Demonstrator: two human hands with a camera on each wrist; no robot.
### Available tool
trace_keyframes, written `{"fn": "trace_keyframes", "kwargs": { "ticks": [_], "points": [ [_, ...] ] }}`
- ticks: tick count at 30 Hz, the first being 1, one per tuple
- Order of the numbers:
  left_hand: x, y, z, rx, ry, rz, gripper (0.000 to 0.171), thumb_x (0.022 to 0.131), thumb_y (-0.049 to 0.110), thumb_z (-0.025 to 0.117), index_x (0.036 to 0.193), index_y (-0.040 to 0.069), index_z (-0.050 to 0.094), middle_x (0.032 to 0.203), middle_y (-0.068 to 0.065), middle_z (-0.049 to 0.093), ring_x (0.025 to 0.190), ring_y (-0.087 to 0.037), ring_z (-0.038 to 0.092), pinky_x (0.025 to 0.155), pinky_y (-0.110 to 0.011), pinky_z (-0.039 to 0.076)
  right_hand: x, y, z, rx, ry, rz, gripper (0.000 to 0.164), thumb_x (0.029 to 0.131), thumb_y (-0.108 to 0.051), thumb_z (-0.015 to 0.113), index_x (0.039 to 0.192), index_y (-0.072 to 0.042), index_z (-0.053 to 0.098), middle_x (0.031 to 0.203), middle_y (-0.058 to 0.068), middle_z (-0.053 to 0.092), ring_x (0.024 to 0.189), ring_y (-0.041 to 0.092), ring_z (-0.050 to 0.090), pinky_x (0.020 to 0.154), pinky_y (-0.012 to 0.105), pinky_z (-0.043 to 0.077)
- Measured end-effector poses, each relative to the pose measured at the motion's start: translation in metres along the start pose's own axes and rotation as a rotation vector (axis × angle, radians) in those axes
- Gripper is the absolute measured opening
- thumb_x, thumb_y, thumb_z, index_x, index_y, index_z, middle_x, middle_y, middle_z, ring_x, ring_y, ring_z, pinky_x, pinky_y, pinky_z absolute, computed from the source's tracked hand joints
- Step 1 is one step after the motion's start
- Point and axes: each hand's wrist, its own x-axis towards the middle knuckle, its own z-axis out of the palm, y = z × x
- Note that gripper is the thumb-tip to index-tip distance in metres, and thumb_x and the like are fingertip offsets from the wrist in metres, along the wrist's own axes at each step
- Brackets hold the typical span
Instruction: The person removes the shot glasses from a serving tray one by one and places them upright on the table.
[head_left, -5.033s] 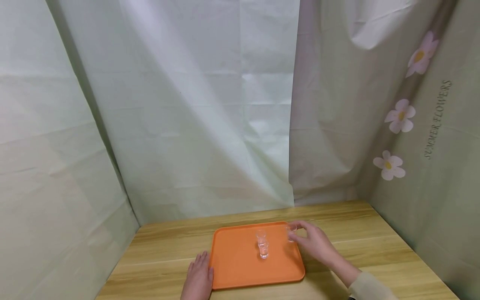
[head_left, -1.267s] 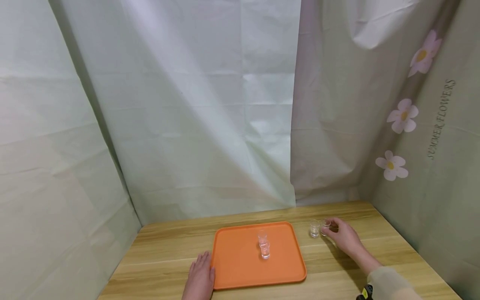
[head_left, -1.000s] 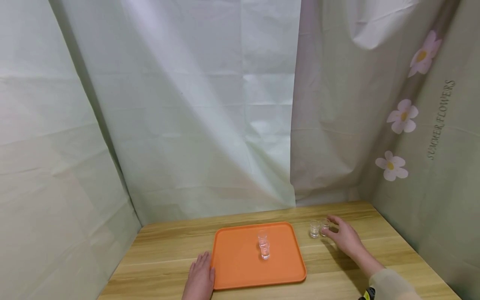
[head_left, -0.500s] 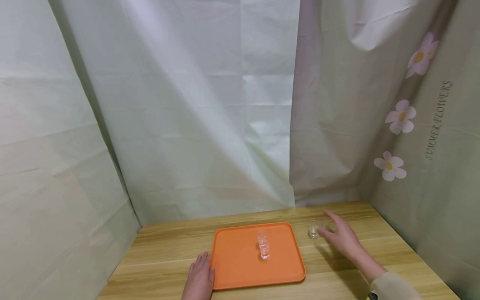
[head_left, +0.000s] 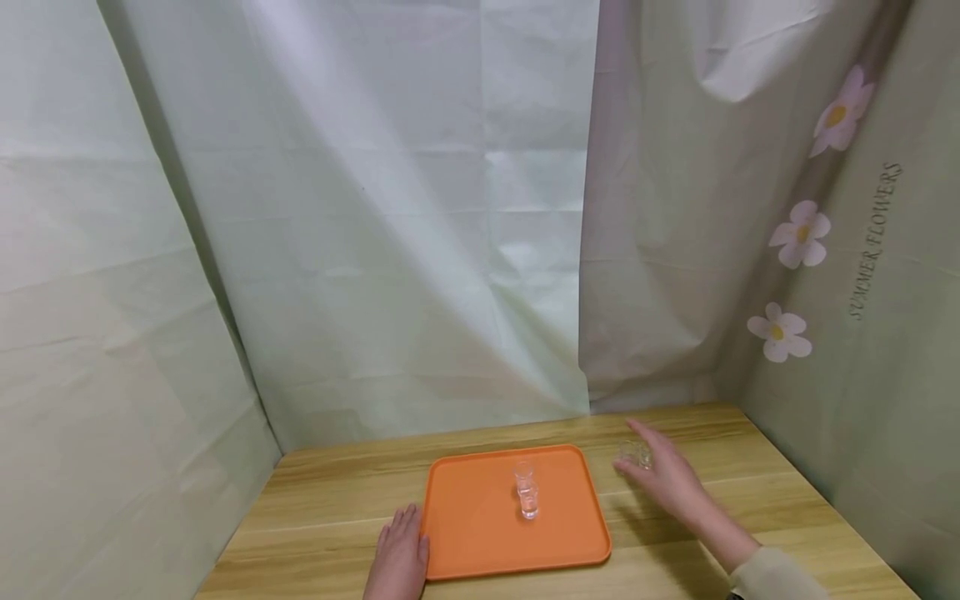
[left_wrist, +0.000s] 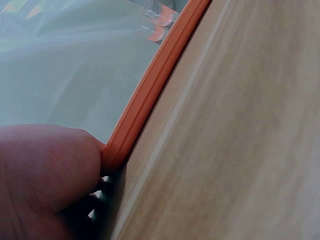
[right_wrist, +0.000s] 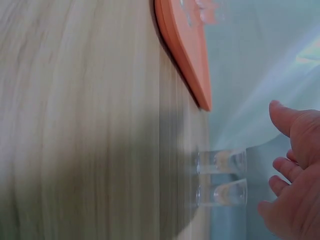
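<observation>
Spread wide, my right hand (head_left: 666, 475) hovers near two clear shot glasses (head_left: 637, 452) standing side by side on the table, right of the tray; its fingers partly cover them in the head view. In the right wrist view a gap shows between the hand (right_wrist: 300, 165) and both glasses (right_wrist: 222, 177), and nothing is held. Two more shot glasses (head_left: 528, 502) stand on the orange tray (head_left: 480, 533), one behind the other. My left hand (head_left: 397, 554) lies flat by the tray's left edge. In the left wrist view, the thumb side (left_wrist: 55, 160) touches the tray's rim (left_wrist: 145, 95).
The wood-grain table (head_left: 337, 492) is enclosed by pale fabric curtains (head_left: 420, 250) at the back and sides. Flowers (head_left: 780, 332) and lettering are printed on the right-hand curtain.
My right hand carried a shot glass off the tray to the table beside another one, let go, spread its fingers and then shifted left. My left hand has stayed put.
</observation>
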Motion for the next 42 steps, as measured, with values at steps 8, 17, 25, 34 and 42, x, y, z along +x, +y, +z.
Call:
{"fn": "trace_keyframes", "kwargs": {
  "ticks": [8,17,25,34,42],
  "points": [
    [0.001,-0.005,0.008,-0.003,0.035,0.01,0.04,0.1,0.0,0.069,0.136,-0.017,0.064,0.141,-0.037,0.064,0.134,-0.061,0.057,0.112,-0.075,0.042,0.0,-0.009,0.013,-0.023,0.04,-0.109,0.077,0.098,-0.022,0.086,0.16,0.005,0.049,0.162,0.034,0.049,0.148,0.057,0.046,0.12,0.075,0.038],
    [0.002,0.005,-0.006,0.0,-0.078,-0.023,0.046,0.098,0.001,0.072,0.138,-0.019,0.061,0.144,-0.039,0.061,0.139,-0.062,0.053,0.116,-0.076,0.04,-0.003,-0.026,0.031,-0.04,0.028,-0.122,0.076,0.097,-0.022,0.087,0.161,0.001,0.052,0.163,0.028,0.05,0.15,0.055,0.046,0.121,0.075,0.037],
    [0.001,0.005,-0.005,0.006,-0.074,-0.025,0.045,0.099,0.0,0.072,0.138,-0.018,0.062,0.144,-0.039,0.061,0.139,-0.061,0.053,0.116,-0.076,0.04,-0.005,-0.046,0.045,-0.053,0.052,-0.18,0.071,0.094,-0.019,0.09,0.155,0.001,0.059,0.157,0.025,0.058,0.146,0.052,0.051,0.119,0.072,0.042],
    [0.001,0.007,-0.007,-0.009,-0.053,-0.031,0.045,0.098,0.0,0.072,0.139,-0.018,0.062,0.144,-0.038,0.062,0.139,-0.061,0.054,0.117,-0.075,0.04,-0.01,-0.055,0.068,0.007,0.003,-0.165,0.071,0.094,-0.02,0.09,0.157,-0.004,0.059,0.159,0.023,0.057,0.149,0.048,0.051,0.121,0.069,0.042],
    [0.0,0.006,-0.005,-0.005,-0.048,-0.045,0.043,0.1,0.001,0.07,0.139,-0.016,0.063,0.145,-0.037,0.062,0.14,-0.059,0.054,0.118,-0.074,0.039,-0.014,-0.061,0.085,0.075,-0.08,-0.13,0.074,0.096,-0.025,0.089,0.159,-0.004,0.057,0.161,0.02,0.057,0.153,0.047,0.045,0.124,0.067,0.038]
  ]
}}
